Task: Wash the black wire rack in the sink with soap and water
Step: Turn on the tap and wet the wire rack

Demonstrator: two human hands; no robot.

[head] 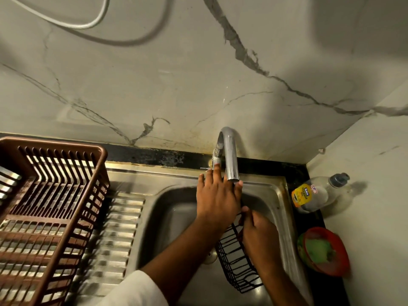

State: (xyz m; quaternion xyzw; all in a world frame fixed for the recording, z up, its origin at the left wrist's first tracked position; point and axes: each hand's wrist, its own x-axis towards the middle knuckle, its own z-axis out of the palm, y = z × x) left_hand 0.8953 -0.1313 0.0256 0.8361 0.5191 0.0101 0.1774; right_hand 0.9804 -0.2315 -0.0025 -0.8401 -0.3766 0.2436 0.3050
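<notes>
The black wire rack (235,266) stands tilted in the steel sink (167,217), leaning toward the right wall. My right hand (260,237) grips its upper edge. My left hand (217,197) reaches over the basin with straight fingers, fingertips at the base of the steel tap (229,155) near its small lever. No water shows at the spout. The rack's top corner is hidden behind my hands.
A brown plastic dish basket (50,206) sits on the ribbed drainboard (117,239) at left. A clear dish-soap bottle (315,193) lies on the black counter at right, with a red bowl holding a green scrubber (322,250) in front of it. Marble walls close the corner.
</notes>
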